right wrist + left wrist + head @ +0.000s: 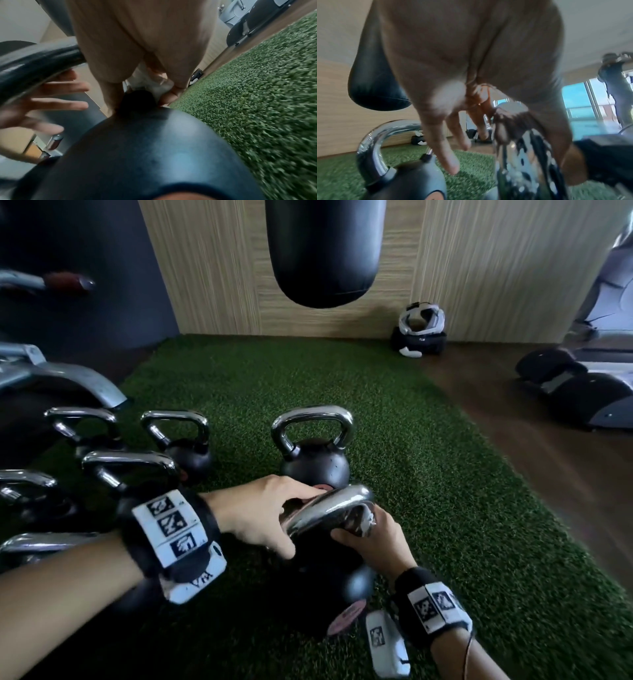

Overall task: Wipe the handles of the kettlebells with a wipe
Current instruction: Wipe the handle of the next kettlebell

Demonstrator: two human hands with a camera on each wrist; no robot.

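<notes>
The nearest black kettlebell (318, 577) stands on the turf, its chrome handle (329, 508) tilted toward me. My left hand (263, 518) rests on the handle's left side; its fingers (447, 155) lie straight past the chrome handle (522, 162), with the thumb below it. My right hand (370, 539) grips a white wipe (368, 522) wrapped round the handle's right leg. In the right wrist view the wipe (147, 81) is bunched between thumb and fingers just above the round body (145, 148). The left hand's fingers (60, 104) are spread under the bar.
A second kettlebell (315, 453) stands right behind, another (185, 440) to its left, and several more crowd the left edge. A punching bag (325, 251) hangs above the green turf (445, 474). Headgear (419, 333) lies by the wall; a machine (582, 392) sits right.
</notes>
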